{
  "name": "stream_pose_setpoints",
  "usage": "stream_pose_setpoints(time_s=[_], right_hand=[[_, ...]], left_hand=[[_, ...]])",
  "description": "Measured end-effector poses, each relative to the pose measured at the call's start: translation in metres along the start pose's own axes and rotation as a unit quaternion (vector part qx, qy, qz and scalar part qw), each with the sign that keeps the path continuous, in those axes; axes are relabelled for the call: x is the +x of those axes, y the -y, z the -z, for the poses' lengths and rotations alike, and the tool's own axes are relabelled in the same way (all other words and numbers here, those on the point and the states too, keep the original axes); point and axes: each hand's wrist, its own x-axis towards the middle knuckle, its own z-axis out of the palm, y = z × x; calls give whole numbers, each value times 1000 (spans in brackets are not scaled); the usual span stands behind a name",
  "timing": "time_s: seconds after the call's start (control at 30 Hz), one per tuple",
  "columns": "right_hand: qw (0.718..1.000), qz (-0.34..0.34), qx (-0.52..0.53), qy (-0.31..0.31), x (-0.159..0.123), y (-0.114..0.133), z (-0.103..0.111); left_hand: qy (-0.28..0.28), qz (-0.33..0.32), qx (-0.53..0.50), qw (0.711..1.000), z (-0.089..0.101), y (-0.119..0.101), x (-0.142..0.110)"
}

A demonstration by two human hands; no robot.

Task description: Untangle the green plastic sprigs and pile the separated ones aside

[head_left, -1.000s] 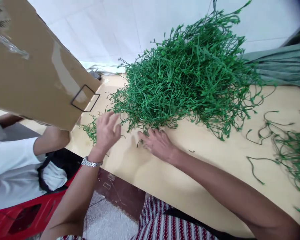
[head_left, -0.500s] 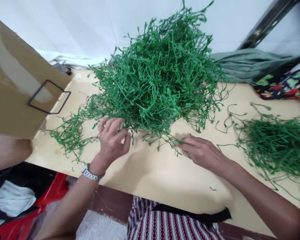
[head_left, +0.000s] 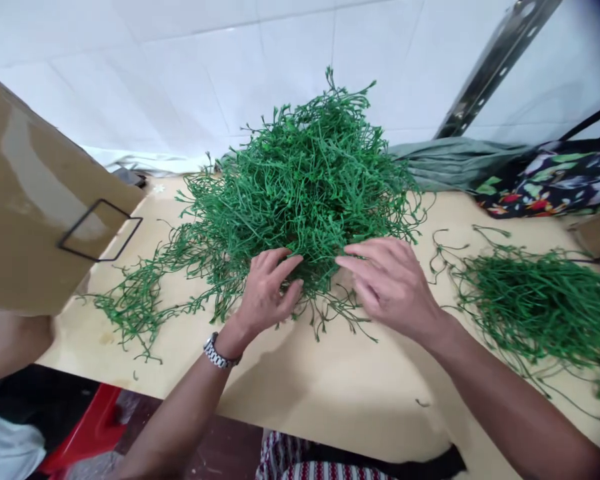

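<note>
A large heap of thin green artificial plant stems (head_left: 300, 180) with small budded tips lies on the table in front of me. At its near edge is my left hand (head_left: 270, 287), a metal-band watch on the wrist. Its fingers curve over the stems, the thumb apart from the index finger. My right hand (head_left: 387, 280) reaches the front right of the heap, fingers extended and apart, with no stem plainly gripped. Between the two hands, loose stems (head_left: 325, 310) spread out from the heap. Some of my fingertips are partly lost among the green.
A smaller pile of green stems (head_left: 545, 300) lies to the right, and a thin scatter of stems (head_left: 135, 300) to the left. A cardboard box (head_left: 30, 200) stands at the left beside another person's arm (head_left: 15, 343). Behind are cloth (head_left: 435, 163) and a floral bag (head_left: 555, 180).
My left hand has moved right along the heap's front edge. My right hand has moved up to the heap, leaving the loose stems it was touching. The view has tilted upward.
</note>
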Motion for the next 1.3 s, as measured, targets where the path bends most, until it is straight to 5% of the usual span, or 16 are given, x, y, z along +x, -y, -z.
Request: stream_pose_setpoints(time_s=[0.17,0.27,0.4,0.5,0.67,0.77,0.87,0.9,0.97,1.07,1.17,1.3], right_hand=[[989,77,-76,101,21,-4,-27],[996,43,-39,70,9,-11,-23],[993,-75,91,-14,-23,-23,19],[970,-196,138,-35,-52,-32,52],[925,-345,157,-37,-97,-44,75],[913,-373,168,10,-110,-41,80],[908,-371,185,52,-107,-30,85],[905,-369,198,72,-103,-26,86],[896,-359,234,116,-94,-18,85],[884,-334,275,178,-82,-12,78],[873,-317,299,219,-79,-14,69],[849,-313,354,236,-85,-26,60]], left_hand=[[-4,13,-13,1000,14,11,17],[3,62,-43,997,20,29,29],[-36,98,23,994,16,53,35],[24,92,77,992,8,65,37],[14,88,72,993,17,68,40],[-55,45,105,992,32,44,36],[-152,-41,138,978,34,-12,28],[-138,-67,85,984,30,-36,25],[-23,-125,-66,990,15,-82,20],[117,-103,-165,974,-18,-125,14],[129,-34,-245,960,-43,-129,9],[93,95,-347,928,-47,-109,4]])
